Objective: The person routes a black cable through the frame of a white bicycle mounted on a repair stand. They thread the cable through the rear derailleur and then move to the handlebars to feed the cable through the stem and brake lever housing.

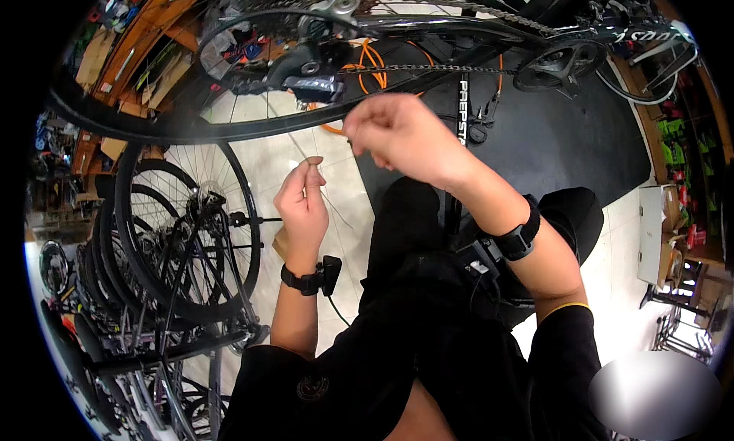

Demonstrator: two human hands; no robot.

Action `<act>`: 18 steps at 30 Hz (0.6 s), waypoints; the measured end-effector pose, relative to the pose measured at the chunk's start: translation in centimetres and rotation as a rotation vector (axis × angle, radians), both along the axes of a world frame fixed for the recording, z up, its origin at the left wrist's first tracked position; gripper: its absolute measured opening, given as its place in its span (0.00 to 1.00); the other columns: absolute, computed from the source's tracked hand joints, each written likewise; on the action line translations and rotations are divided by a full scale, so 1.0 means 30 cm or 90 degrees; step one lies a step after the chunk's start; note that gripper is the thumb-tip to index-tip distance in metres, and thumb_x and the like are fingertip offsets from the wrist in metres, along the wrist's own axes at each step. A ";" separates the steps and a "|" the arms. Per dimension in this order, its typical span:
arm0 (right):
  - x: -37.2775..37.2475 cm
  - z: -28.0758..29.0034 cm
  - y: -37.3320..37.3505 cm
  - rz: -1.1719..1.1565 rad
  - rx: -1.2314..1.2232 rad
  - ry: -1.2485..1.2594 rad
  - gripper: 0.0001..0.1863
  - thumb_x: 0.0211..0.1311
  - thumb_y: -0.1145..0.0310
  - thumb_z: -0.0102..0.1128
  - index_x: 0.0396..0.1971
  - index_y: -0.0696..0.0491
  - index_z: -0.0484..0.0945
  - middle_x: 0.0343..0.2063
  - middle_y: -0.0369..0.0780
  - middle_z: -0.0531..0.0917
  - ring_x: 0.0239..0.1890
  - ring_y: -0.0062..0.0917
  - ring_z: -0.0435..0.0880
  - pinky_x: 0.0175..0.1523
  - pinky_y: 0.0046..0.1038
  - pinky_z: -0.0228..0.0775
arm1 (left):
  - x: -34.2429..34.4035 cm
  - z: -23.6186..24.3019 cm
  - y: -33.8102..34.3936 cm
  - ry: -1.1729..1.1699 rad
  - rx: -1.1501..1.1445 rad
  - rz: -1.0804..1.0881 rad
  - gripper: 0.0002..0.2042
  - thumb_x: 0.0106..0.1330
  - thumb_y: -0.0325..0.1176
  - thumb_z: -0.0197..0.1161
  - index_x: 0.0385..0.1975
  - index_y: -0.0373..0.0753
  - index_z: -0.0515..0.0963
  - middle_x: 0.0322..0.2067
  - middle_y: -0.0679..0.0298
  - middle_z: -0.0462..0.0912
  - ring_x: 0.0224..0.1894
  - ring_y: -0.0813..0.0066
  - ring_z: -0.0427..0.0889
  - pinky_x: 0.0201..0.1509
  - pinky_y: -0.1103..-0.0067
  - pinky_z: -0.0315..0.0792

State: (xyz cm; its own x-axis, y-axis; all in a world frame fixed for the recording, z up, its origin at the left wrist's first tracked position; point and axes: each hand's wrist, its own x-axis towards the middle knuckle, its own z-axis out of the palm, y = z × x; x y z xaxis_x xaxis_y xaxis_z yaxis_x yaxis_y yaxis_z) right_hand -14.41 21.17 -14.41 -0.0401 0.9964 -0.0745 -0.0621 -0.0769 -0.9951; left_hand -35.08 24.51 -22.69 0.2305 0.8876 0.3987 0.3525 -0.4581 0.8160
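the left hand (301,201) pinches a thin grey metal cable (297,143) between its fingers, below the glossy black bicycle derailleur (315,88); the right hand (403,137) hangs nearby, fingers curled, any grip impossible to tell.

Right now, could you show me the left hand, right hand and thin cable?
Left hand (301,201): head view, middle of the hand.
Right hand (405,139): head view, middle of the hand.
Thin cable (296,142): head view, stretch just above the left hand.
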 end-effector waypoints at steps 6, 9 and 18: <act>-0.126 -0.103 0.034 0.050 0.226 -0.227 0.15 0.65 0.67 0.58 0.44 0.63 0.76 0.32 0.39 0.80 0.28 0.21 0.78 0.35 0.23 0.73 | -0.010 -0.108 -0.107 0.046 -0.017 -0.111 0.07 0.66 0.22 0.55 0.39 0.29 0.78 0.23 0.56 0.78 0.25 0.69 0.79 0.32 0.78 0.72; -0.129 -0.091 0.037 0.120 0.155 -0.068 0.10 0.70 0.69 0.50 0.36 0.60 0.78 0.22 0.33 0.75 0.24 0.14 0.72 0.30 0.19 0.68 | 0.026 -0.076 -0.145 0.003 -0.031 -0.139 0.07 0.65 0.22 0.55 0.38 0.29 0.79 0.23 0.58 0.79 0.25 0.71 0.78 0.32 0.79 0.72; 0.048 -0.152 0.069 0.137 0.026 -0.064 0.12 0.71 0.66 0.51 0.36 0.56 0.81 0.17 0.30 0.75 0.19 0.09 0.65 0.24 0.15 0.59 | 0.051 0.041 -0.056 -0.050 -0.004 -0.210 0.18 0.65 0.27 0.59 0.55 0.32 0.72 0.50 0.59 0.77 0.26 0.81 0.70 0.34 0.86 0.68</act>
State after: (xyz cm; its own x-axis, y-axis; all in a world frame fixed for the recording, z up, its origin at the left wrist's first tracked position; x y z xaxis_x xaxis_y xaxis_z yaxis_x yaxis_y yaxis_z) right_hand -12.98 23.25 -18.98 -0.2457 0.9682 -0.0480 0.0514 -0.0364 -0.9980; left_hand -33.55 22.82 -21.45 0.4744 0.7729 0.4214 0.1221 -0.5318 0.8380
